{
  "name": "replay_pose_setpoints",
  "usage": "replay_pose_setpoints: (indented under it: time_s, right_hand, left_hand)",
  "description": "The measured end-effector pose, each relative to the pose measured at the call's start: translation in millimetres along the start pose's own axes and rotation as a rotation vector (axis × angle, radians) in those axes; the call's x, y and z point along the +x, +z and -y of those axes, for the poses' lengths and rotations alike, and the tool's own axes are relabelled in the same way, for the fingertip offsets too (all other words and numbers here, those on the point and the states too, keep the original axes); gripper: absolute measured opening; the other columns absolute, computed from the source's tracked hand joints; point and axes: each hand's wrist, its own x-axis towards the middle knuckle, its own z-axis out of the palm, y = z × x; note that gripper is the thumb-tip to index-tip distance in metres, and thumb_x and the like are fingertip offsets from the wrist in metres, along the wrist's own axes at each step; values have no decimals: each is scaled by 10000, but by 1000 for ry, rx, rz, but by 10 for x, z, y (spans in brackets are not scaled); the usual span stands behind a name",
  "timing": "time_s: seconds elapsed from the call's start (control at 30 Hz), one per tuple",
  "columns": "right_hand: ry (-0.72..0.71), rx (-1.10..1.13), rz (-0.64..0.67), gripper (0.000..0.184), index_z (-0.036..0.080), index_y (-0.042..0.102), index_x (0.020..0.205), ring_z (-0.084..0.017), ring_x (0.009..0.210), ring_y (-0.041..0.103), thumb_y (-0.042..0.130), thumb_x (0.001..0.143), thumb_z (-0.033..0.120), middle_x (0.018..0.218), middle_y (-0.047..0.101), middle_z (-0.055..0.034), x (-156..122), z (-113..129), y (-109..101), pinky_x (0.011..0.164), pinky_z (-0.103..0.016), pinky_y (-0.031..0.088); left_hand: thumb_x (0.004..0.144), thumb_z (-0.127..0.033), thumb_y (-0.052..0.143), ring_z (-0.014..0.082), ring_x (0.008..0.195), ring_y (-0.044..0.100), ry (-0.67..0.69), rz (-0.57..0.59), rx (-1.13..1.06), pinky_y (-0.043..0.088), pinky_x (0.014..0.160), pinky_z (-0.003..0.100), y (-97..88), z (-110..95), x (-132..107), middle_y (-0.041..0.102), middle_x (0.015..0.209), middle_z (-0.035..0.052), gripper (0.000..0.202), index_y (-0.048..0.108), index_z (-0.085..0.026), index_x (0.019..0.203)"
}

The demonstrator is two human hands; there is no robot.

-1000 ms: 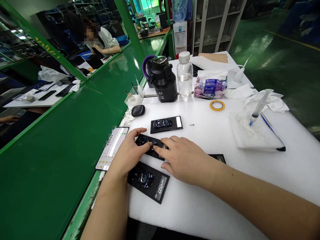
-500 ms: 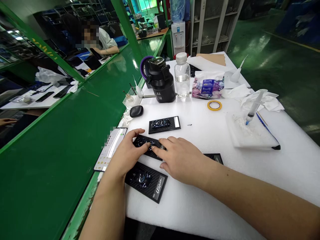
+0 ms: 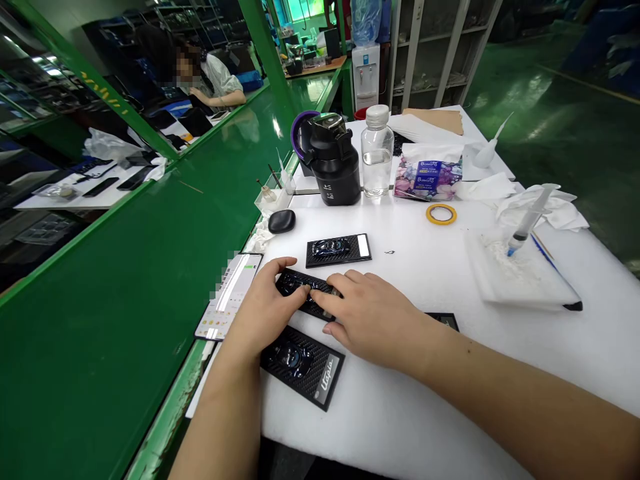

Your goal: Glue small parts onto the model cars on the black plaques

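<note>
A black carbon-patterned plate with a dark model car [image 3: 291, 283] on it lies on the white table under both hands. My left hand [image 3: 265, 303] grips its left end, index finger along the far edge and thumb pressing on the car. From the right, my right hand [image 3: 367, 313] holds the plate, fingertips on the car and label end, thumb at the near edge. Part of the car is hidden by the fingers. Nearer me lies a second car plate [image 3: 320, 377] lettered "Utopia"; farther off sits a third one [image 3: 353, 249] with a blank white label.
A phone [image 3: 227, 300] lies by the left edge. Behind stand a black jug [image 3: 340, 170], a clear bottle [image 3: 377, 160] and a tissue pack [image 3: 427, 177]. Yellow tape [image 3: 441, 214] and a syringe [image 3: 530, 220] on a white foam block [image 3: 525, 287] are to the right. Another person [image 3: 220, 83] sits beyond the green partition.
The whole view has shifted slightly, so things sit a little farther right. Both hands keep the same hold on the plate, with barely any finger movement.
</note>
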Motion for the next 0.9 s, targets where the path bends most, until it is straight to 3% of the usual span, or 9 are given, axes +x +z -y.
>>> replay_pose_setpoints:
  time_s: [0.3, 0.5, 0.67, 0.8, 0.9]
  right_hand:
    - [-14, -68, 30, 308, 187, 600, 1235, -266, 979, 550, 611, 961, 327, 1100, 588, -88, 41, 28, 16, 832, -425, 498]
    - [-11, -79, 42, 361, 180, 586, 1297, -276, 1009, 558, 589, 971, 336, 1143, 595, -98, 18, 53, -21, 830, -429, 502]
    - [-44, 54, 0, 424, 169, 600, 1307, -260, 1020, 579, 493, 1010, 451, 1139, 609, -105, -61, -36, -38, 880, -404, 483]
    - [-10, 73, -66, 398, 182, 631, 1264, -244, 974, 614, 454, 1023, 445, 1139, 619, -104, -128, -170, -260, 816, -370, 495]
    - [-11, 89, -227, 349, 168, 664, 1179, -241, 1024, 610, 441, 1028, 391, 1122, 641, -98, -274, -324, -541, 886, -381, 490]
  left_hand:
    - [805, -403, 623, 281, 1178, 588, -39, 10, -70, 442, 1014, 440, -32, 38, 0, 627, 1293, 52, 485, 568, -252, 1263]
    - [785, -262, 519, 273, 1189, 587, -13, 18, -75, 436, 1057, 444, -37, 18, -7, 616, 1312, 61, 471, 581, -219, 1249]
    - [709, -186, 509, 309, 1320, 495, 129, 132, 231, 373, 1128, 471, -126, -72, -83, 558, 1398, 133, 671, 496, -155, 1380]
    - [676, -214, 614, 362, 1382, 422, 231, 224, 458, 326, 1142, 525, -181, -193, -118, 497, 1479, 152, 796, 443, -190, 1453]
    - [666, -248, 686, 353, 1396, 412, 286, 269, 510, 317, 1141, 513, -228, -243, -86, 506, 1479, 132, 836, 439, -244, 1464]
